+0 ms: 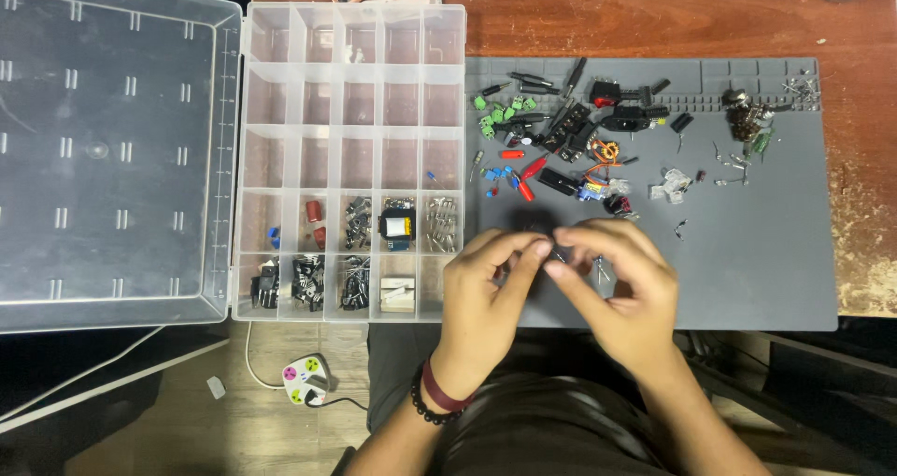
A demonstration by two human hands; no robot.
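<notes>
My left hand [488, 294] and my right hand [617, 289] meet over the front left part of a grey mat [757, 252]. Their fingertips pinch one small dark electronic part [555, 250] between them; most of it is hidden by the fingers. My left wrist wears a dark bead bracelet and a maroon band [437, 397]. Just beyond the hands lies a loose pile of small components [570, 140]: green terminal blocks, black connectors, red and blue pieces, wires.
A clear plastic compartment box [350, 93] lies open left of the mat, its lid [112, 149] folded out further left; only the front compartments hold parts. More metal bits [747, 116] sit at the mat's far right. A power strip [306, 379] lies on the floor.
</notes>
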